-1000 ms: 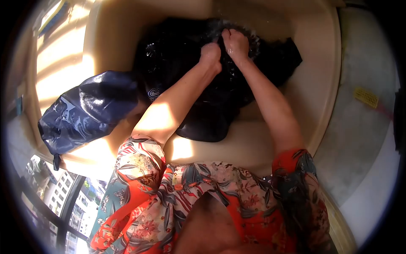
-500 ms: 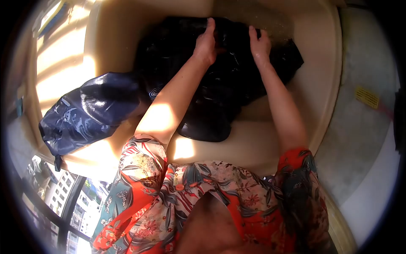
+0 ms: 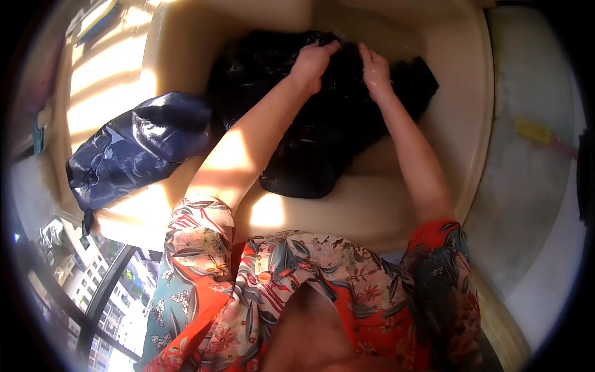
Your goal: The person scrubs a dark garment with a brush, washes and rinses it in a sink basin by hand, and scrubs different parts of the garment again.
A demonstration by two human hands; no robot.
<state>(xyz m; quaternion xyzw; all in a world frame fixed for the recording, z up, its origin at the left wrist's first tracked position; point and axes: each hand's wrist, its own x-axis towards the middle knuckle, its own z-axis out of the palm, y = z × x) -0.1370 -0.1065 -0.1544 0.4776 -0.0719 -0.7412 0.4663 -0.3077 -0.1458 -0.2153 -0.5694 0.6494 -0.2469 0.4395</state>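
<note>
A dark, soaked garment (image 3: 304, 146) lies bunched in a beige tub (image 3: 462, 124). Its shiny navy part (image 3: 149, 133) drapes over the tub's left side. My left hand (image 3: 310, 65) is closed on the black cloth near the tub's far side, with the fingertips pointing right. Just to the right, my right hand (image 3: 376, 73) also grips the cloth, its fingers curled and partly hidden. A narrow gap separates the two hands. Water wets the fabric and my skin.
Beyond the tub's right rim, a yellow brush-like object (image 3: 534, 131) lies on a grey surface. Another brush-like object (image 3: 98, 23) is at the upper left, near a sunlit ledge. Window bars (image 3: 102, 304) and buildings show at the lower left.
My left hand has moved right and its raised thumb has come down toward the cloth. My right hand has shifted slightly left and down, so the hands are closer together.
</note>
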